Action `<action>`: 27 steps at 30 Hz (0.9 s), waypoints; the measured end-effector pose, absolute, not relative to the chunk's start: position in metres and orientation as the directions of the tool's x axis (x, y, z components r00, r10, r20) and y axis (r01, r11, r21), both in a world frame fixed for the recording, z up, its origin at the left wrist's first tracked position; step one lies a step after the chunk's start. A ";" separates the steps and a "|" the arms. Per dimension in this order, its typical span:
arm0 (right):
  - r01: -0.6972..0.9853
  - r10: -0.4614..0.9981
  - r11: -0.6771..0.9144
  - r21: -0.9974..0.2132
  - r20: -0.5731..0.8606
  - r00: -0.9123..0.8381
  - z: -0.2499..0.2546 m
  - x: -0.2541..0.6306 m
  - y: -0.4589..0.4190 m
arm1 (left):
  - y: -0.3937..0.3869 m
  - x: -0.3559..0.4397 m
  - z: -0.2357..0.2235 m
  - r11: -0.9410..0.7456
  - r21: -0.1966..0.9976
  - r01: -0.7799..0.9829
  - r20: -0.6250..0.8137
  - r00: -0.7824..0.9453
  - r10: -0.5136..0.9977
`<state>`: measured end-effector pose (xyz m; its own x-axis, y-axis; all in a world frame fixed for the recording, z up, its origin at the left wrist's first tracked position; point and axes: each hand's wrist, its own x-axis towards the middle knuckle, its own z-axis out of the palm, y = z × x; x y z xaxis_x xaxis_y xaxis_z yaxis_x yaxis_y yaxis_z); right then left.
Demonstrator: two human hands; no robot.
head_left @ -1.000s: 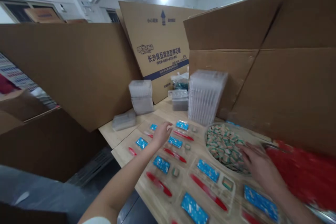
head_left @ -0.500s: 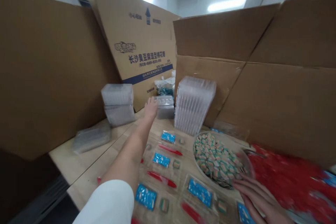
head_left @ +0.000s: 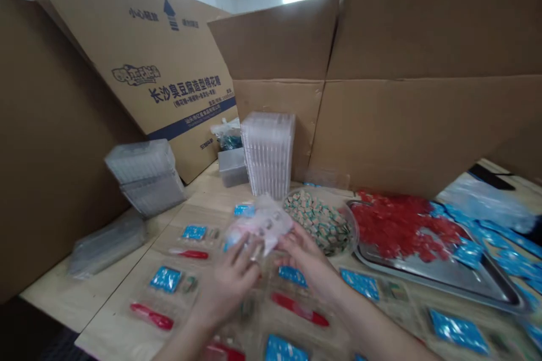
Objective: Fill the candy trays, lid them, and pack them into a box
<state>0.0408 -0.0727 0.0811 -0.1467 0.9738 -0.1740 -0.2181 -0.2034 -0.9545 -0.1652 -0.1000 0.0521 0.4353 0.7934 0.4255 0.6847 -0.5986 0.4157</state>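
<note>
A pale, partly see-through sheet [head_left: 271,224] with darker round spots is between my hands, above the middle of the table. My right hand [head_left: 304,254] pinches its right edge. Against its lower left side are the bent, slightly blurred fingers of my left hand [head_left: 237,273]; they seem closed on it. Beneath and around my hands lie clear trays holding blue packets [head_left: 166,279], red plastic pieces [head_left: 298,309] and small green-and-pink wrapped pieces [head_left: 189,283]. A round bowl [head_left: 354,225] full of such wrapped pieces stands just beyond my right hand.
A metal tray [head_left: 461,285] with a red heap [head_left: 393,225] lies at right, beside more blue packets [head_left: 503,242]. Stacked clear containers [head_left: 269,152] and a grey box [head_left: 232,168] stand behind. More clear containers [head_left: 146,172] are left. Tall cardboard [head_left: 381,130] walls the back.
My left hand has come back from the box at the rear and met my right hand over the trays. The pale sheet is now between them. The view has turned right.
</note>
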 end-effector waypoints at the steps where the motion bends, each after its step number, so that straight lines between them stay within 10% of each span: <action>1: -0.256 0.976 -0.214 -0.943 -0.198 -0.089 0.081 0.039 -0.074 | -0.115 -0.152 0.052 -0.641 0.426 0.638 0.427 0.483 0.764; 5: -0.244 0.964 -0.253 -0.936 -0.223 -0.143 0.084 0.068 -0.086 | -0.131 -0.114 0.066 -0.585 0.691 0.425 0.520 0.270 0.810; 8: -0.163 0.973 -0.173 -0.971 -0.143 -0.179 0.086 0.100 -0.092 | -0.108 -0.098 0.077 -0.204 0.978 -0.042 0.208 0.193 0.959; 15: -0.040 0.985 -0.068 -0.997 -0.061 -0.160 0.074 0.125 -0.094 | -0.090 -0.056 0.068 0.424 0.828 -0.367 -0.140 0.596 0.791; 22: 0.528 0.863 0.310 -0.791 0.467 0.193 0.085 0.124 -0.084 | -0.105 -0.011 0.082 0.395 0.763 -0.512 -0.096 0.514 0.853; 27: 0.109 0.979 0.201 -0.973 0.197 -0.045 0.116 0.121 -0.095 | -0.094 -0.012 0.098 0.094 0.945 -0.314 0.026 0.358 0.933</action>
